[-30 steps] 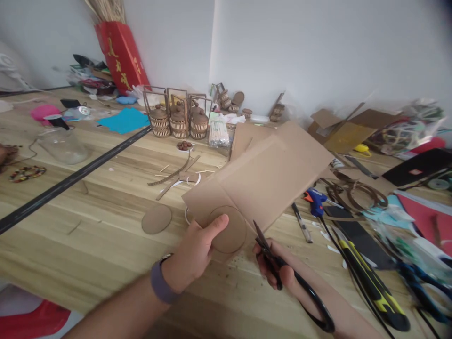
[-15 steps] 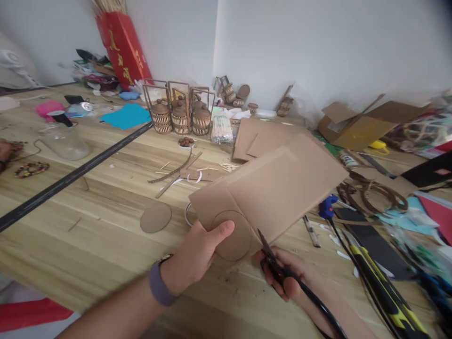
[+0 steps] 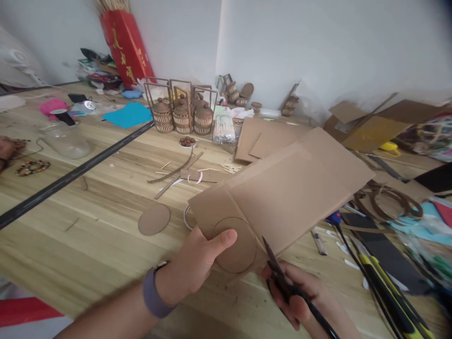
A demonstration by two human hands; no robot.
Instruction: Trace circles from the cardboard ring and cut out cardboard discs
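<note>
My left hand (image 3: 201, 254) grips a brown cardboard sheet (image 3: 282, 188), its thumb lying on top and the other fingers hidden underneath. Beside that thumb a circle (image 3: 240, 259) is drawn on the sheet. My right hand (image 3: 296, 287) is closed around dark scissors (image 3: 277, 266). Their blades are at the sheet's near edge, just right of the drawn circle; whether they bite into the board I cannot tell. A loose cardboard disc (image 3: 154, 219) lies on the table to the left of my left hand.
Small lidded baskets (image 3: 181, 115) with tall handles stand at the back. More cardboard (image 3: 261, 134) lies behind the sheet. A yellow-and-black cutter (image 3: 384, 292) and a blue-tipped tool (image 3: 334, 217) are on the right. A glass jar (image 3: 67, 141) and a person's hand (image 3: 9, 148) appear at left.
The cardboard sheet and both hands sit slightly lower in view, and the scissors have shifted a little right and down. Both hands keep their holds. The camera view has shifted slightly.
</note>
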